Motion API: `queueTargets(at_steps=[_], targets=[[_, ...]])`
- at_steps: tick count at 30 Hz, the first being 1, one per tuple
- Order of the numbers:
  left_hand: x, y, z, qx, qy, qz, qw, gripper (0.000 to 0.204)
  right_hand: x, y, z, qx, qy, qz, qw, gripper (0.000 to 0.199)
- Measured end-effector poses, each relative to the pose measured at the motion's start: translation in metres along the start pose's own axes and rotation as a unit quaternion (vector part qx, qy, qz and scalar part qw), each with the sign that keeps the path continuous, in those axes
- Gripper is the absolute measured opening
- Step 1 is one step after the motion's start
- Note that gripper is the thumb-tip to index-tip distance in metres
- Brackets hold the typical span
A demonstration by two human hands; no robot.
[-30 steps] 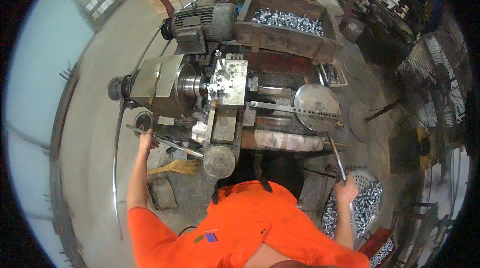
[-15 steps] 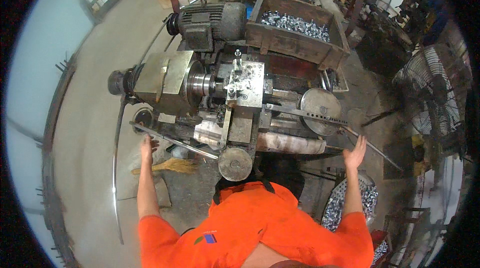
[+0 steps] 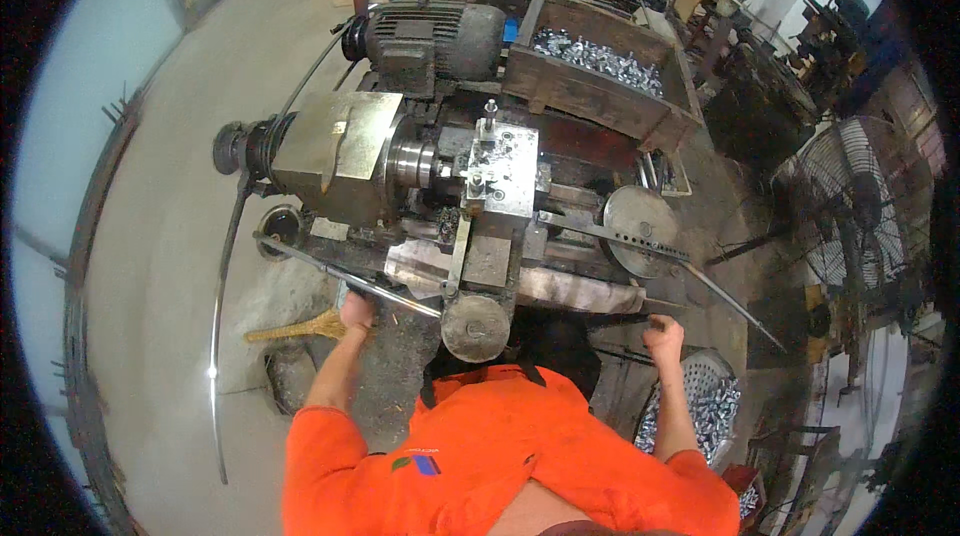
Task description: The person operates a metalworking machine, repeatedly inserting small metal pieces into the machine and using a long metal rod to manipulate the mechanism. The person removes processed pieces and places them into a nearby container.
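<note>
My left hand is curled just below the slanted steel lever at the left of the lathe; its fingers are mostly hidden, and any item in them cannot be made out. To the right, my right hand is closed in a fist above a perforated tray of small metal parts, beside the end of a dark bar; what it holds, if anything, is hidden. Between my hands stands the lathe, with a shiny chuck, a tool post block and a round handwheel. Neither hand is on the long right lever.
A wooden box of shiny metal parts sits behind the lathe, beside a ribbed motor. A straw broom lies at the left on the floor. At the right stands a large fan. A long rod extends at far left.
Both hands have moved inward. My left hand has gone lower, beneath the left lever; my right hand has left the area beside the right lever and closed. The view has shifted slightly.
</note>
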State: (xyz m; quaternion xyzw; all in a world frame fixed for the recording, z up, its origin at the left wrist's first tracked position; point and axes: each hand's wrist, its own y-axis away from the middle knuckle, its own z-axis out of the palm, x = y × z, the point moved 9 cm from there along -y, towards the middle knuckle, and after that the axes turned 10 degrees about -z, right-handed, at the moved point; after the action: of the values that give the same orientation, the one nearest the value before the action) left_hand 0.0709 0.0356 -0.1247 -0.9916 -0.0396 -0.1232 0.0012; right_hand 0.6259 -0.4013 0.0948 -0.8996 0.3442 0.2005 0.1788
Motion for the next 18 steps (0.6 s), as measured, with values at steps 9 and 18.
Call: queueTargets(at_steps=[9, 18], targets=[[0.007, -0.016, -0.035, -0.153, -0.189, 0.167, 0.956, 0.042, -0.130, -0.098, -0.041, 0.014, -0.064, -0.152, 0.986, 0.030], [-0.008, -0.032, -0.249, -0.071, 0.041, 0.077, 0.994, 0.038, -0.417, -0.166, 0.045, -0.055, -0.170, -0.446, 0.877, 0.034]])
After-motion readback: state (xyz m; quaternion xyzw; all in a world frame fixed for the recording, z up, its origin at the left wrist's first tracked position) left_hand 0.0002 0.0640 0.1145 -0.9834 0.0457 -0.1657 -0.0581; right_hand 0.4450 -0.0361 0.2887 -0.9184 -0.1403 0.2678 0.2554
